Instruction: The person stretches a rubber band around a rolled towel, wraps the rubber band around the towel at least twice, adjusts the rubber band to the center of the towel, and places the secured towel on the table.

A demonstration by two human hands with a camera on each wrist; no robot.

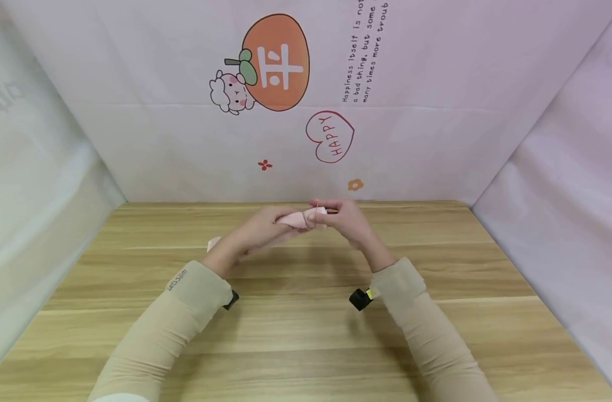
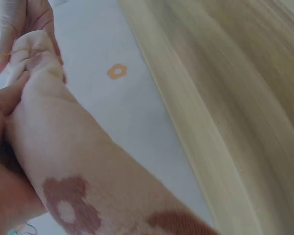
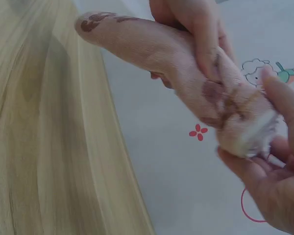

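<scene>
A rolled pink towel point(image 1: 292, 220) with brown flower patches is held up over the far part of the table. My left hand point(image 1: 256, 230) grips the roll along its length, thumb on top. Its long end slants back toward the left forearm in the head view. Around the other end runs a thin tan rubber band point(image 3: 233, 106), gathering the cloth. My right hand point(image 1: 350, 223) has thumb and fingers on either side of that white-edged end, and a strand of the band stretches to its digits. In the right wrist view, the left fingers press close beside the band.
Below lies the wood-grain table point(image 1: 296, 335). A white printed cloth backdrop point(image 1: 185, 151) rises at its far edge, and white cloth hangs at both sides. Black wrist cameras, such as the right one point(image 1: 359, 300), sit under the sleeve cuffs.
</scene>
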